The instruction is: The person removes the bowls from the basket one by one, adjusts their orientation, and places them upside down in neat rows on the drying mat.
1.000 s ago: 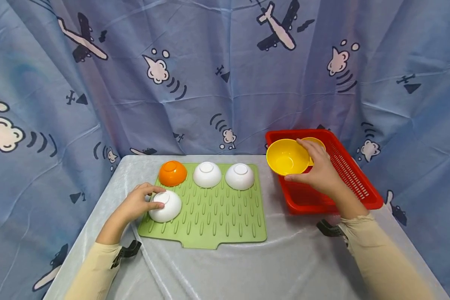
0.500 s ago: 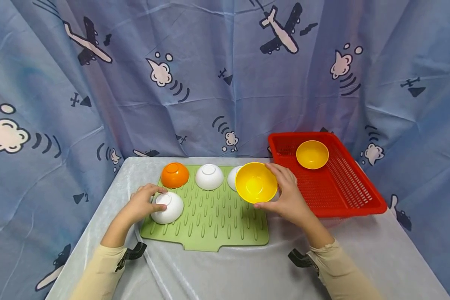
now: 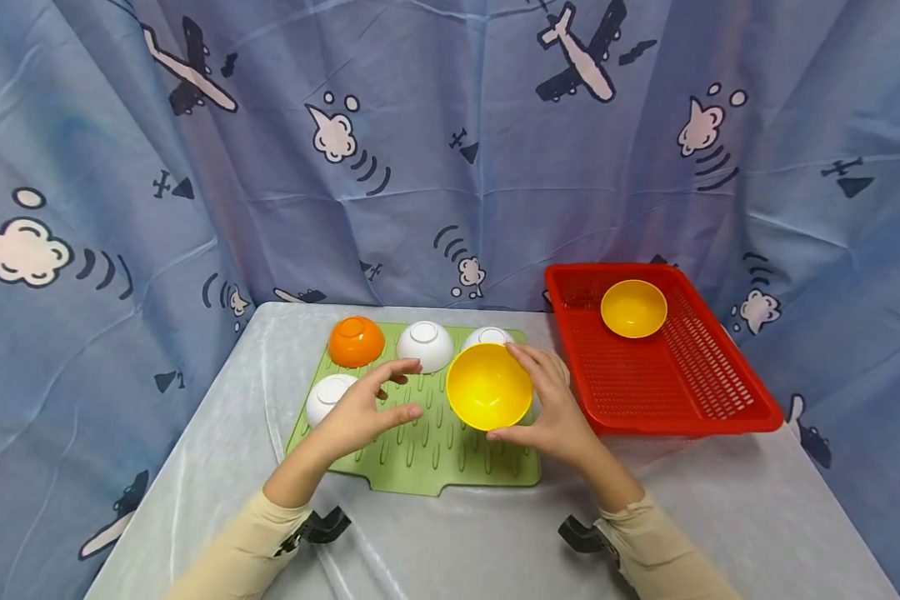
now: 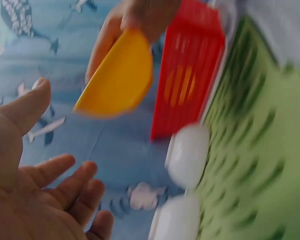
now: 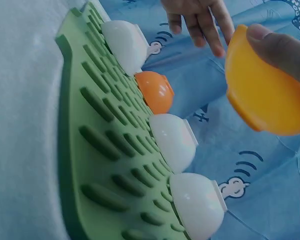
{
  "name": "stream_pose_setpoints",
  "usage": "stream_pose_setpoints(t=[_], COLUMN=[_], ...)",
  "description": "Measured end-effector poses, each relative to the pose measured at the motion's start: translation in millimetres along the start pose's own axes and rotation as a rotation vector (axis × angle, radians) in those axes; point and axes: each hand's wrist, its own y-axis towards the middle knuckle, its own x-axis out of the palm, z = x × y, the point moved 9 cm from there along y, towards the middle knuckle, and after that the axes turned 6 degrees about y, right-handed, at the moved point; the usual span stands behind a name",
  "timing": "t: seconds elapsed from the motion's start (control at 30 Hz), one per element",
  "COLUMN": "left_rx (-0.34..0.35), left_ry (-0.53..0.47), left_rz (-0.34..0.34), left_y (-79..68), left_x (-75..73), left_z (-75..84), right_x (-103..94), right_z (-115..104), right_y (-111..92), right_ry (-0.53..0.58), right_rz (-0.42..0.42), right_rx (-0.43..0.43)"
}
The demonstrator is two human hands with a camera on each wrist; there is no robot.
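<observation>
A yellow bowl (image 3: 489,387) is held by its rim in my right hand (image 3: 558,412), thumb and fingers on opposite sides, above the right half of the green drying mat (image 3: 435,458). Its inside faces the head camera. My left hand (image 3: 363,412) hovers over the mat's left part with fingers spread and nothing in them; the left wrist view shows the yellow bowl (image 4: 120,80) beyond its open palm. Upside down on the mat stand an orange bowl (image 3: 356,342) and white bowls: one (image 3: 425,345) at the back, one (image 3: 487,336) partly behind the yellow bowl, one (image 3: 330,398) partly hidden by my left hand.
A red plastic basket (image 3: 663,400) stands to the right of the mat, with another yellow bowl (image 3: 633,309) upright at its back. A pale cloth covers the table (image 3: 450,542). A blue patterned curtain (image 3: 390,242) hangs right behind the table.
My right hand has carried the yellow bowl leftward from over the basket to over the mat. My left hand has let go of the front white bowl and moved right, toward the yellow bowl.
</observation>
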Motion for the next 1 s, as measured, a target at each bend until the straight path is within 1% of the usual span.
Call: stream_pose_setpoints(t=[0.1,0.2,0.27,0.33,0.4,0.43,0.5,0.6,0.7,0.77,0.8,0.83,0.9,1.0], left_rx=[-0.031,-0.080,-0.096,-0.098,-0.095,-0.093,-0.104,-0.119,-0.107,-0.087,-0.071,-0.055,-0.020,0.038], left_ry=[-0.114,-0.246,-0.336,-0.409,-0.471,-0.493,-0.528,-0.565,-0.576,-0.559,-0.532,-0.491,-0.377,-0.167], left_rz=[-0.055,-0.106,-0.151,-0.199,-0.232,-0.236,-0.224,-0.172,-0.111,-0.074,-0.053,-0.030,0.022,0.103], left_y=[-1.1,-3.7,-4.8,-5.6,-5.7,-5.6,-5.7,-5.7,-4.9,-3.8,-3.2,-2.6,-1.9,-2.4], left_x=[16.5,28.6,36.3,43.2,47.9,49.0,49.0,45.5,40.8,37.2,34.9,32.2,25.8,15.8], left_z=[4.5,2.5,1.5,1.4,1.6,1.5,0.6,-1.6,-1.1,0.3,1.2,2.1,4.5,10.0], right_x=[6.0,11.7,15.1,17.8,19.8,20.6,21.4,23.2,24.0,22.6,21.0,18.9,13.9,8.5], right_z=[-8.5,-17.9,-23.7,-28.3,-30.5,-31.0,-31.7,-34.9,-39.4,-41.2,-41.5,-41.0,-38.2,-30.0], right_y=[-2.3,-4.4,-5.2,-5.8,-6.2,-6.5,-7.4,-7.8,-7.6,-6.5,-5.7,-4.9,-3.5,-3.8], right_ry=[0.017,0.042,0.055,0.063,0.065,0.065,0.053,0.007,-0.057,-0.065,-0.057,-0.043,0.003,0.092], right_rz=[-0.009,-0.024,-0.034,-0.038,-0.037,-0.036,-0.028,-0.020,-0.013,-0.011,-0.008,-0.004,0.005,0.001], right_rx=[-0.058,-0.113,-0.147,-0.177,-0.196,-0.201,-0.208,-0.223,-0.232,-0.208,-0.182,-0.146,-0.048,0.142])
